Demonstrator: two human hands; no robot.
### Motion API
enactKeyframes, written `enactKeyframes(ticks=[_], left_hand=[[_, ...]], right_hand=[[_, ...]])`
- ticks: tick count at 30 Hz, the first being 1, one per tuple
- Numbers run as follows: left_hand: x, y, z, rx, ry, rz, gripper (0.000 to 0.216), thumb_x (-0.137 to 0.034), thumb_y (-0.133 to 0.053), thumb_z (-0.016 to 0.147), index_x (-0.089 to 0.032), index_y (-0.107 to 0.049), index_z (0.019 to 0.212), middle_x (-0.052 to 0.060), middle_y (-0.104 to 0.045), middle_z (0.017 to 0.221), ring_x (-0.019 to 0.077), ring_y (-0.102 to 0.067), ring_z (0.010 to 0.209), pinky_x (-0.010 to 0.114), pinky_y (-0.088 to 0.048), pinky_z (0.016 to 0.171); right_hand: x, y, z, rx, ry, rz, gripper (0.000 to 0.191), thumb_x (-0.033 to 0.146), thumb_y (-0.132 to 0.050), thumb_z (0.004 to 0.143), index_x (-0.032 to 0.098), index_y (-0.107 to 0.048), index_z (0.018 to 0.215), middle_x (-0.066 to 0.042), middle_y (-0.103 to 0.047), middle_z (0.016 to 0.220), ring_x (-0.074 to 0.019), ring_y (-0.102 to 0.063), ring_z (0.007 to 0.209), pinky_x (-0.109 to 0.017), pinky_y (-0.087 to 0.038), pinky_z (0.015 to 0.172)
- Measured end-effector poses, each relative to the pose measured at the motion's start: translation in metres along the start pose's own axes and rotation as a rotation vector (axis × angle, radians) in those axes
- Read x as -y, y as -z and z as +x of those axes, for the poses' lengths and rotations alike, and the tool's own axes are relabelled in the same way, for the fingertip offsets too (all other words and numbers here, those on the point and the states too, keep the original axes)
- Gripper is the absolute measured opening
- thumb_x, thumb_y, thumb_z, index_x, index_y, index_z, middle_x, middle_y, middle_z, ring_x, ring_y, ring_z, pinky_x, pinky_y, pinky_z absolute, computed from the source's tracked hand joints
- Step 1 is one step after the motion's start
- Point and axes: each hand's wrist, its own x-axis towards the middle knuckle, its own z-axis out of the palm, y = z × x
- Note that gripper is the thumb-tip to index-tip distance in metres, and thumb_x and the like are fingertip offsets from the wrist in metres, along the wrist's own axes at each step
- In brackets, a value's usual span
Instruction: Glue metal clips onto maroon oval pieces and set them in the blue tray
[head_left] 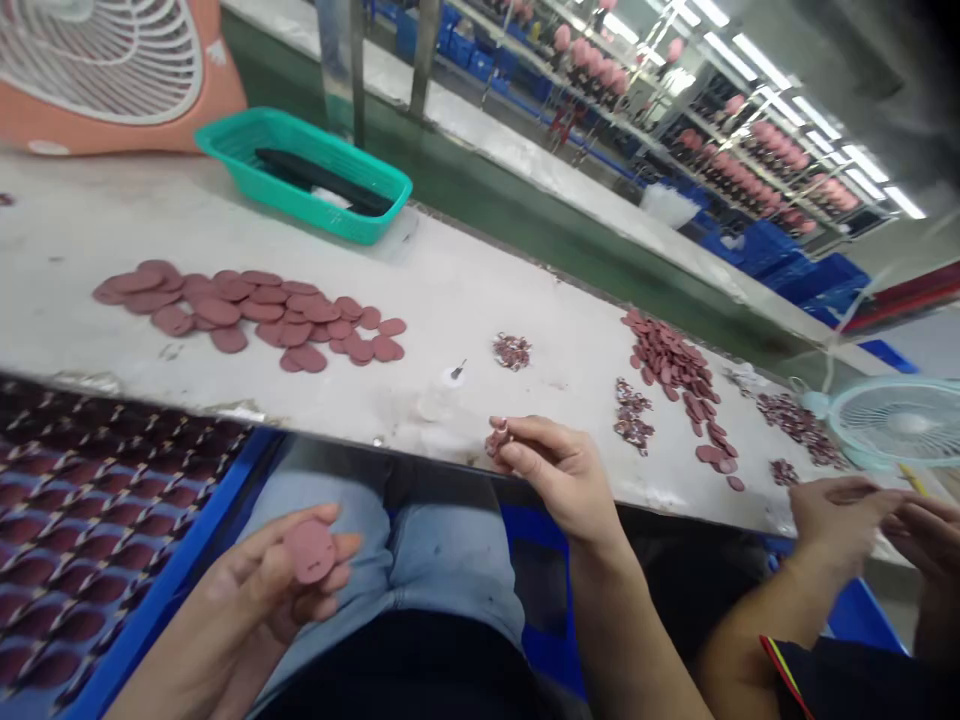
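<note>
My left hand (270,585) is low over my lap, its fingers curled round a round reddish-brown disc (311,550). My right hand (559,470) rests at the front edge of the white table (450,290), its fingertips pinched on a small cluster of tiny reddish parts (496,438). A spread of larger reddish discs (255,315) lies on the table to the left. A small heap of tiny parts (512,351) sits just beyond my right hand.
A blue tray (90,530) filled with rows of discs stands at my lower left. A teal basket (304,170) and an orange fan (105,70) are at the back. Another person's hands (870,520) work at the right, by more discs (675,365) and a small fan (900,425).
</note>
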Motion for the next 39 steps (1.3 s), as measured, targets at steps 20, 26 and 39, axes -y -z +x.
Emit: enactKeyframes(ticks=[20, 26, 39], left_hand=[[0.009, 0.018, -0.002, 0.300, 0.055, 0.047, 0.030, -0.047, -0.081, 0.076, -0.022, -0.080, 0.092, 0.001, -0.066, 0.067, 0.0105, -0.060, 0.059, 0.016, -0.050, 0.057], [0.007, 0.021, 0.002, 0.327, 0.096, 0.043, 0.039, -0.054, -0.085, 0.068, -0.022, -0.081, 0.091, 0.001, -0.066, 0.066, 0.0101, -0.059, 0.058, 0.017, -0.051, 0.055], [0.008, 0.029, 0.006, 0.388, 0.137, 0.024, 0.031, -0.048, -0.083, 0.073, -0.023, -0.081, 0.092, 0.000, -0.065, 0.064, 0.0085, -0.058, 0.055, 0.016, -0.052, 0.055]], right_hand=[[0.052, -0.070, -0.011, 0.381, 0.237, 0.080, 0.018, 0.018, -0.071, 0.090, 0.026, -0.075, 0.105, -0.001, -0.076, 0.085, -0.0140, -0.068, 0.074, -0.026, -0.056, 0.068], [0.054, -0.066, -0.006, 0.461, 0.290, -0.003, 0.013, 0.019, -0.068, 0.093, 0.023, -0.074, 0.104, -0.001, -0.076, 0.087, -0.0136, -0.069, 0.074, -0.026, -0.057, 0.070], [0.055, -0.063, -0.002, 0.544, 0.313, -0.020, 0.014, 0.015, -0.068, 0.093, 0.015, -0.074, 0.106, -0.005, -0.074, 0.088, -0.0122, -0.067, 0.077, -0.022, -0.055, 0.072]])
